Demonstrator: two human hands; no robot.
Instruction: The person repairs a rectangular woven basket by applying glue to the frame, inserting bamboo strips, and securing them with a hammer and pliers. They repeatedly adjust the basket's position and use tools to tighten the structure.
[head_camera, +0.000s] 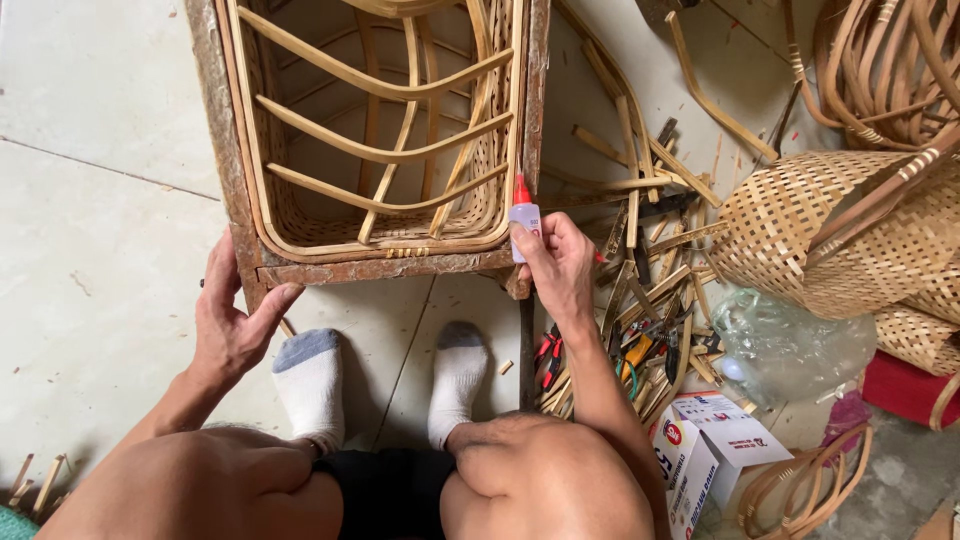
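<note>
A rusty metal frame (230, 190) holds a woven bamboo basket (390, 150) with curved ribs, standing on the pale tiled floor in front of my socked feet. My left hand (228, 320) grips the frame's near left corner. My right hand (555, 265) holds a small white glue bottle (523, 215) upright, its red nozzle touching the basket's rim at the near right corner of the frame.
To the right lie loose bamboo strips (640, 180), pliers and cutters with red and yellow handles (620, 350), a woven bamboo cone (800, 230), a clear plastic bag (790, 345), a small cardboard box (700, 440) and coiled rattan (880, 70).
</note>
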